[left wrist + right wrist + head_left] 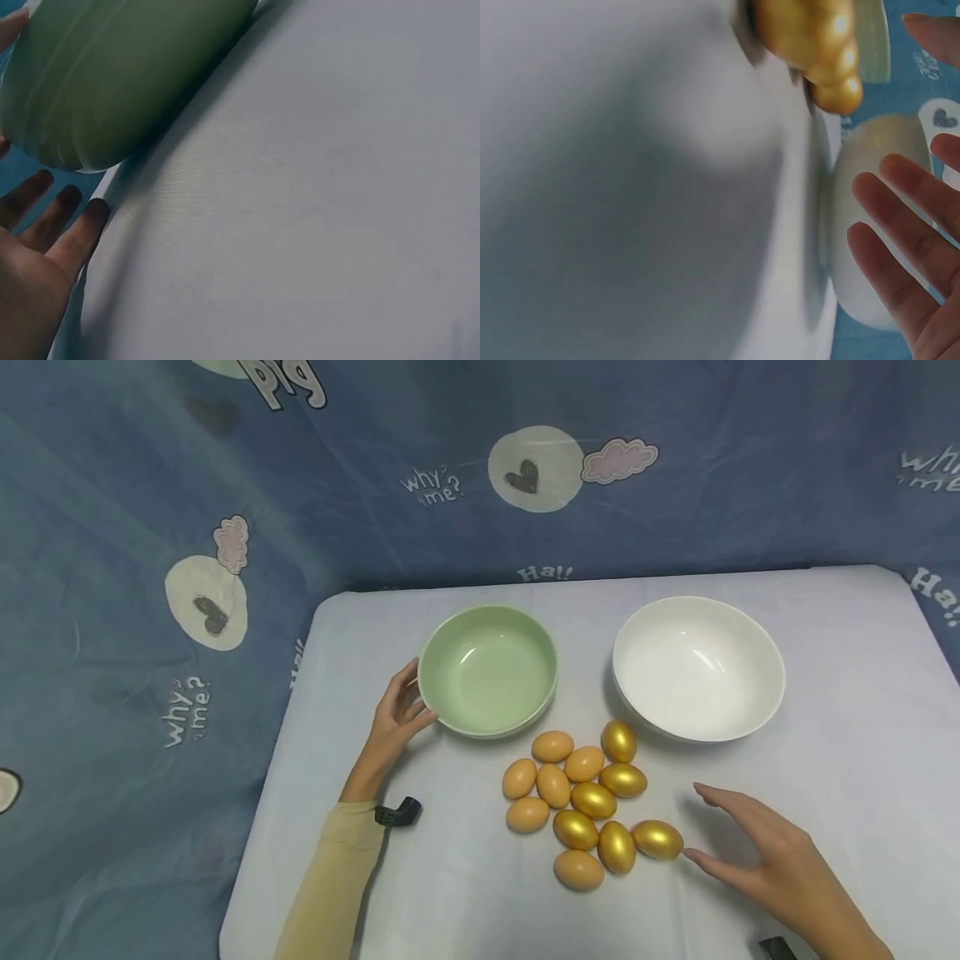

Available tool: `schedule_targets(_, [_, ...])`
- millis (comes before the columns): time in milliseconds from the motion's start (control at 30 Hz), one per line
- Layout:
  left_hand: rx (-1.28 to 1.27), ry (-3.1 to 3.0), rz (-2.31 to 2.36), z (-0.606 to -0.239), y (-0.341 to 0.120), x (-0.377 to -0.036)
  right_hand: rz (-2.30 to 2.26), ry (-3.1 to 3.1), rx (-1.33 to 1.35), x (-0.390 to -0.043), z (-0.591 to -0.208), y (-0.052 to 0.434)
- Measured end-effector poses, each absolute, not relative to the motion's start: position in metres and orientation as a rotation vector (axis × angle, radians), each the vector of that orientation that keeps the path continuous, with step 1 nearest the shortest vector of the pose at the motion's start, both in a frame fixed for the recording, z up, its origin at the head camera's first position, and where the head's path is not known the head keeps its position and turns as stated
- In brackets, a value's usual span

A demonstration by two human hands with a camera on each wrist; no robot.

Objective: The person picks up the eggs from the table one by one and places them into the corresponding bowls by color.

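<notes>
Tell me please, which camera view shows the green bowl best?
The head view: the whole green bowl shows from above, with the left hand touching its rim. The left wrist view shows only its blurred outer wall. In the right wrist view I cannot tell it for certain.

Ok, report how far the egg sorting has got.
Nothing is sorted: the green bowl and white bowl are empty, and every egg lies on the table. In hand: left hand touches the green bowl; right hand reaches toward the gold egg. All eggs remain.
</notes>
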State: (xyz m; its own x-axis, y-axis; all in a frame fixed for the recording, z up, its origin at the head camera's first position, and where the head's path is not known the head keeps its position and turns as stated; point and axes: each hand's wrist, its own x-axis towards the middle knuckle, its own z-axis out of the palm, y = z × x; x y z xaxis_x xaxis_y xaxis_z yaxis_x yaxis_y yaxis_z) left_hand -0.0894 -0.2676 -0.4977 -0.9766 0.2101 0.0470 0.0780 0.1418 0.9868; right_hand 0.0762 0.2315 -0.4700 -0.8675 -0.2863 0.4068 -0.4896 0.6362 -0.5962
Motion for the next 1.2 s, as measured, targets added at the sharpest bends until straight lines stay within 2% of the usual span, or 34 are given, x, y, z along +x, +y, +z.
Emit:
schedule_targets(600, [0.342,2.105,2.102,-0.503,-0.269,-0.104,1.149,-2.671,0.657,0.082,-0.492,0.211])
schedule_targets(1200, [0.368,2.056,2.157,-0.51,-0.268,-0.103,1.153,-2.688,0.711,0.081,-0.495,0.2])
